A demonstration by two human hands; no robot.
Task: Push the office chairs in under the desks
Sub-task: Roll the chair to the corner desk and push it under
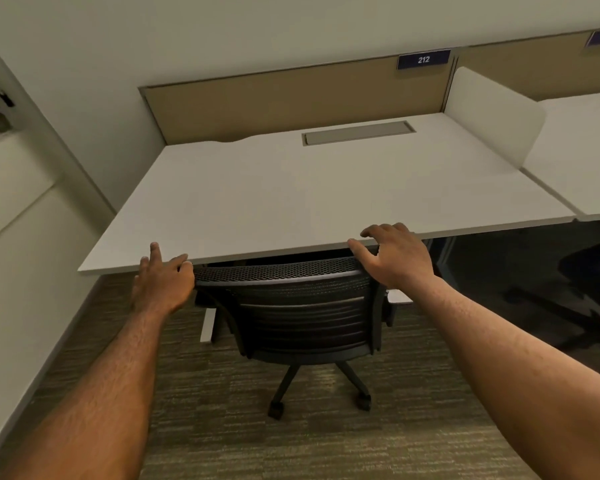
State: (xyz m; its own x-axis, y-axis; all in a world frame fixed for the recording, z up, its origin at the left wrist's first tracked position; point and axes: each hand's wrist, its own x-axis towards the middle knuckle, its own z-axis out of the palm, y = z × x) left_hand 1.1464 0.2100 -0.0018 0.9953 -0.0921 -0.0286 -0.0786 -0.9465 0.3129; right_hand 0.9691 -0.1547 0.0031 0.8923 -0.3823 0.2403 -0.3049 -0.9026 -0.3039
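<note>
A black mesh-backed office chair (302,306) stands at the white desk (309,188), its seat under the top and its backrest touching or just short of the front edge. My left hand (163,278) rests on the backrest's top left corner, fingers spread over the desk edge. My right hand (395,254) lies on the top right corner with fingers loosely apart, not clenched round the frame. The chair's wheeled base (321,393) shows on the carpet.
A wall and white cabinet (21,209) close in the left side. A white divider panel (489,123) separates a second desk (582,150) at the right, with another dark chair (593,271) in shadow beneath it. Striped carpet (291,445) lies around me.
</note>
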